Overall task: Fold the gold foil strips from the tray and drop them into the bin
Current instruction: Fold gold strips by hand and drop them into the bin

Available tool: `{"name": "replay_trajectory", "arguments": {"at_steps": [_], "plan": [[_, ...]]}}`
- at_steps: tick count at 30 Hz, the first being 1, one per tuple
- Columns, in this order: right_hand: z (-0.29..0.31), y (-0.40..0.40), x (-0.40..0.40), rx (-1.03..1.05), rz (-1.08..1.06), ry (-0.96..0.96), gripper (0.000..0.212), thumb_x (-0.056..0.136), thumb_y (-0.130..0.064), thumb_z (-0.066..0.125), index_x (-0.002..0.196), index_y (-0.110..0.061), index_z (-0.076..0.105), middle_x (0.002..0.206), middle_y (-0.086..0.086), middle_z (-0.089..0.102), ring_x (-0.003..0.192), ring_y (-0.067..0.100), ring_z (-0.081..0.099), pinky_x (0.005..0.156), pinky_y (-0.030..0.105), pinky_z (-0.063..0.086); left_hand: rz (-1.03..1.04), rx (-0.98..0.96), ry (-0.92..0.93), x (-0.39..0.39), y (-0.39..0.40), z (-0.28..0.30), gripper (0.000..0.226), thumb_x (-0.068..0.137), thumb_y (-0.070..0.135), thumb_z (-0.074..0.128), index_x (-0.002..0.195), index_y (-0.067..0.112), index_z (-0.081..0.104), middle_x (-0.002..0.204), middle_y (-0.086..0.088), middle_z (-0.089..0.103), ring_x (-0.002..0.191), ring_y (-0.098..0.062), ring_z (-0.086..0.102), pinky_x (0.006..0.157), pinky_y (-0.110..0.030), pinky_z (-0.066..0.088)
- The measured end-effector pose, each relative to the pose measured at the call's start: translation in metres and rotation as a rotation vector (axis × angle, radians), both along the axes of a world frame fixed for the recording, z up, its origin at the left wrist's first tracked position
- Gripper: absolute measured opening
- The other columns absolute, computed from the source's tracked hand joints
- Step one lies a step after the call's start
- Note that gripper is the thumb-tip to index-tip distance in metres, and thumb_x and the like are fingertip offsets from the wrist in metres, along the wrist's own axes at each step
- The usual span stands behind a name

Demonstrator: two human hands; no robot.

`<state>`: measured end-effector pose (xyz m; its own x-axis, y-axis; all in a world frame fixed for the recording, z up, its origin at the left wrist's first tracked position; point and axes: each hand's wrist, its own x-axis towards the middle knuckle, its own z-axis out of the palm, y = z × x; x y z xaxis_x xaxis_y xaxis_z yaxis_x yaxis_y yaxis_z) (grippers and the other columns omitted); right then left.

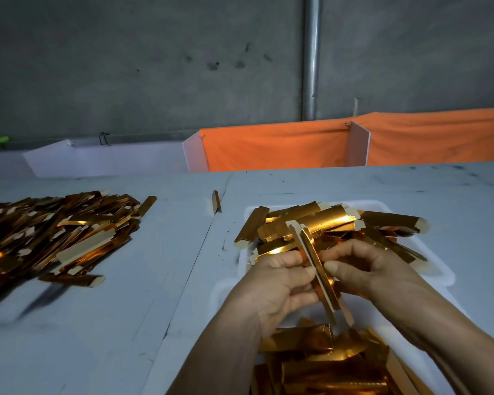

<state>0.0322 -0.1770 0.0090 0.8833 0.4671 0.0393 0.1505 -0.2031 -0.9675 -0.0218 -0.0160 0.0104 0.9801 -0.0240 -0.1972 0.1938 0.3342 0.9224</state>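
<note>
Both hands, left hand (280,280) and right hand (362,266), pinch 1 gold foil strip (315,263) over the white tray (439,269), folding it. The tray looks well stocked; a large strip pile (57,232) lies left on the surface. No bin is identifiable, so much remains.

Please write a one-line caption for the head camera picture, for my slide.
Both hands, left hand and right hand, fold one gold foil strip above the white tray.

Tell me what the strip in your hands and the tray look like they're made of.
Strip: probably thin card faced with mirror-gold foil; it shows pale matte edges and holds a crisp crease. Tray: seemingly white moulded plastic or foam, smooth with rounded rims.
</note>
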Motion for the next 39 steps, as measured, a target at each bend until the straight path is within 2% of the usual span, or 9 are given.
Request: {"name": "replay_trajectory", "arguments": {"at_steps": [4,10,16,21,27,30,34,39], "plan": [[0.0001,0.0009,-0.0002,0.001,-0.047,-0.013,0.006,0.082,-0.011,0.069,0.087,-0.014,0.067,0.075,-0.006,0.072,0.073,0.008,0.070,0.064,0.022,0.054,-0.072,0.035,-0.022,-0.0015,-0.0005,-0.0002,0.029,0.090,-0.006,0.051,0.116,0.000,0.061,0.109,-0.017,0.069,0.102,-0.025,0.067,0.089,-0.037,0.055],[-0.0019,0.0003,0.0020,-0.020,-0.072,-0.016,0.003,0.080,-0.018,0.071,0.080,-0.019,0.069,0.077,-0.001,0.072,0.077,0.014,0.070,0.075,0.033,0.055,-0.082,0.069,-0.023,-0.0012,-0.0007,-0.0022,0.029,0.092,-0.003,0.051,0.119,0.001,0.061,0.111,-0.017,0.068,0.102,-0.025,0.067,0.089,-0.037,0.054],[-0.0028,0.0006,0.0010,-0.002,-0.068,-0.032,0.009,0.081,-0.016,0.071,0.074,-0.022,0.070,0.074,0.000,0.070,0.076,0.014,0.069,0.075,0.032,0.054,-0.057,0.145,-0.031,-0.0006,-0.0021,-0.0025,0.025,0.095,0.002,0.048,0.114,0.003,0.064,0.111,-0.020,0.066,0.101,-0.025,0.067,0.089,-0.039,0.054],[-0.0004,0.0011,-0.0023,0.002,-0.072,-0.063,0.010,0.080,-0.012,0.071,0.074,-0.020,0.068,0.069,0.001,0.067,0.076,0.016,0.068,0.078,0.035,0.056,-0.059,0.156,-0.031,-0.0007,-0.0021,-0.0007,0.028,0.098,0.006,0.043,0.119,0.003,0.062,0.112,-0.019,0.066,0.102,-0.024,0.066,0.091,-0.040,0.053],[0.0033,0.0025,-0.0033,-0.019,-0.086,-0.099,0.009,0.080,-0.009,0.071,0.078,-0.016,0.067,0.060,-0.006,0.063,0.068,0.012,0.066,0.071,0.029,0.053,-0.075,0.149,-0.021,-0.0018,-0.0033,0.0006,0.029,0.099,0.002,0.039,0.118,0.001,0.062,0.112,-0.019,0.067,0.104,-0.025,0.066,0.094,-0.043,0.051],[0.0042,0.0027,-0.0042,-0.023,-0.078,-0.111,0.009,0.080,-0.008,0.071,0.078,-0.016,0.067,0.060,-0.004,0.063,0.066,0.013,0.066,0.068,0.027,0.053,-0.047,0.160,0.003,-0.0016,-0.0035,-0.0002,0.026,0.097,0.001,0.044,0.114,0.003,0.064,0.108,-0.017,0.069,0.099,-0.023,0.068,0.090,-0.040,0.054],[0.0061,0.0022,-0.0042,-0.007,-0.088,-0.119,0.008,0.079,-0.008,0.072,0.078,-0.015,0.067,0.060,-0.001,0.064,0.068,0.018,0.068,0.071,0.034,0.057,0.034,0.156,-0.017,-0.0016,-0.0017,-0.0012,0.023,0.092,0.001,0.053,0.111,0.004,0.066,0.102,-0.011,0.072,0.095,-0.020,0.069,0.088,-0.037,0.055],[0.0054,0.0038,-0.0047,-0.031,-0.136,-0.158,0.011,0.078,-0.010,0.074,0.076,-0.017,0.067,0.060,0.001,0.063,0.068,0.022,0.066,0.072,0.038,0.057,0.114,0.269,-0.082,-0.0023,-0.0055,-0.0025,0.023,0.091,0.005,0.056,0.113,0.008,0.066,0.101,-0.007,0.072,0.091,-0.015,0.070,0.081,-0.029,0.057]]}}
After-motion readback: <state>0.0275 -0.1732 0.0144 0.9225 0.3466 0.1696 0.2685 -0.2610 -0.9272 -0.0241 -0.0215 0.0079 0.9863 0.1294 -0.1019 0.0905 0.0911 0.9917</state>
